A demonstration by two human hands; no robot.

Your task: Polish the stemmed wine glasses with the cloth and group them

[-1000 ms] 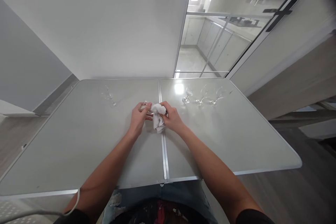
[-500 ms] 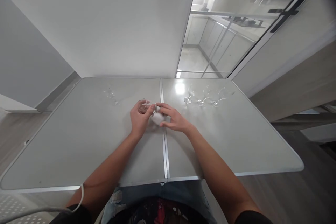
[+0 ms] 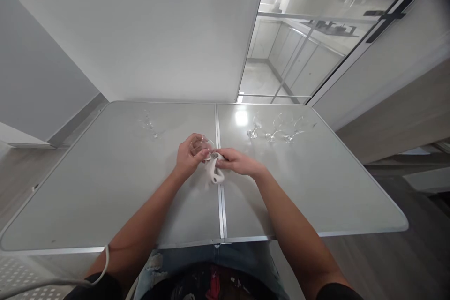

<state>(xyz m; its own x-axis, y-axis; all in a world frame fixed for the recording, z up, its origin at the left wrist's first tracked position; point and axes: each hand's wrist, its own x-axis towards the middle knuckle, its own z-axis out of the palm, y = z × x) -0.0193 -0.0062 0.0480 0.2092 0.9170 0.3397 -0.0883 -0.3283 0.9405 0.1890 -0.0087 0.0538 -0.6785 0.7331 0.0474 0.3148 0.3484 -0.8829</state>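
Note:
Over the middle of the folding table, my left hand (image 3: 188, 155) is wrapped round the bowl of a clear wine glass (image 3: 201, 145), which lies tilted toward the right. A white cloth (image 3: 215, 173) is pinched in my right hand (image 3: 237, 161) and hangs down below the fingers. The cloth meets the glass at its stem end; that part is largely hidden by my fingers. Both hands are close together, just left of and across the table's seam.
Three stemmed glasses stand in a row at the back right: one glass (image 3: 252, 132), a middle glass (image 3: 271, 136), and a glass (image 3: 290, 138). Another clear glass (image 3: 149, 125) is at the back left. A white cable (image 3: 105, 262) crosses my left forearm.
My right hand has closed from a spread grip onto the cloth at the glass's stem. The glass has tipped and shifted slightly right, and the cloth now hangs lower.

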